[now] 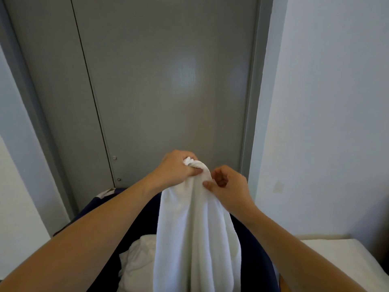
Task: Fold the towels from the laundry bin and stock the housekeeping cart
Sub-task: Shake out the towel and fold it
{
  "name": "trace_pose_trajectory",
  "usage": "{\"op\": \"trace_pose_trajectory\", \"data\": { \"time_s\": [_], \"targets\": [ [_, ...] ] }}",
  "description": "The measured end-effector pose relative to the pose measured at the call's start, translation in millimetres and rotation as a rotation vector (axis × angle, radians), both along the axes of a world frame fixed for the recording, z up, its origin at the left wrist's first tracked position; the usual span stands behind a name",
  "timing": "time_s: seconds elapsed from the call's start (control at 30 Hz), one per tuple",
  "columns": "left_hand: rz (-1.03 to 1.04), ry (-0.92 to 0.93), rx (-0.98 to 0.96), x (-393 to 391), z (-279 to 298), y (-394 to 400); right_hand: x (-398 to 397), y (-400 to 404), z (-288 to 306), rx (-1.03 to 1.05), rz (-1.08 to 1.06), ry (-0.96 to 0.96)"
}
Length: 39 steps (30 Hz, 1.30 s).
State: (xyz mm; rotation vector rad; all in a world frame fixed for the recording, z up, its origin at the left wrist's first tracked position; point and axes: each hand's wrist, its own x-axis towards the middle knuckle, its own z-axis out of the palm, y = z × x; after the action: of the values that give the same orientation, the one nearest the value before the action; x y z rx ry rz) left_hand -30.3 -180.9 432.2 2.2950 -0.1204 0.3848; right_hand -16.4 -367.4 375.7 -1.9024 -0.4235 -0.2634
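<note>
Left hand (177, 167) grips the white towel (195, 234) bunched at its top; right hand (226, 184) pinches just beside that grip. Soft, limp, light cloth hangs below, so best taken by corners.

A grey door (164, 81) fills the centre background, set in a grey frame (252, 102). Two small round fasteners (114, 157) sit near the door's lower left seam. White walls (326, 102) flank the frame; the right wall carries a faint mark (278, 186).

text: none readable | labels: none | numbers: none
</note>
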Motion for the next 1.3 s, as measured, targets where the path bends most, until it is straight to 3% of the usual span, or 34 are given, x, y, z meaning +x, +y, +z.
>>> {"op": "trace_pose_trajectory", "data": {
  "time_s": [0.23, 0.5, 0.83, 0.97, 1.07, 1.2, 1.3],
  "targets": [
    [0.006, 0.011, -0.162, 6.3, 0.5, -3.4, -2.4, -7.4, -61.3, -0.268, 0.056, 0.21],
    [0.204, -0.004, -0.167, 1.9, -11.9, 22.4, 18.1, -24.2, -67.1, -0.61, -0.042, 0.185],
    [0.392, -0.022, -0.122, -10.8, -29.5, 61.1, 32.2, -44.7, -25.2, -0.419, 0.07, 0.133],
    [0.441, 0.043, 0.097, -12.4, -33.0, 62.7, 28.2, -36.8, -11.7, -0.377, 0.071, 0.129],
    [0.309, 0.16, 0.318, -17.7, -31.0, 46.9, 24.2, -26.1, 0.3, -0.415, 0.098, 0.083],
    [-0.025, 0.209, 0.332, -32.5, -24.5, 3.5, 14.2, -8.3, 18.0, -0.48, 0.177, -0.028],
    [-0.142, 0.176, 0.249, -31.7, -25.4, -21.3, 6.7, -1.3, 29.3, -0.491, 0.231, -0.084]
  ]
}}
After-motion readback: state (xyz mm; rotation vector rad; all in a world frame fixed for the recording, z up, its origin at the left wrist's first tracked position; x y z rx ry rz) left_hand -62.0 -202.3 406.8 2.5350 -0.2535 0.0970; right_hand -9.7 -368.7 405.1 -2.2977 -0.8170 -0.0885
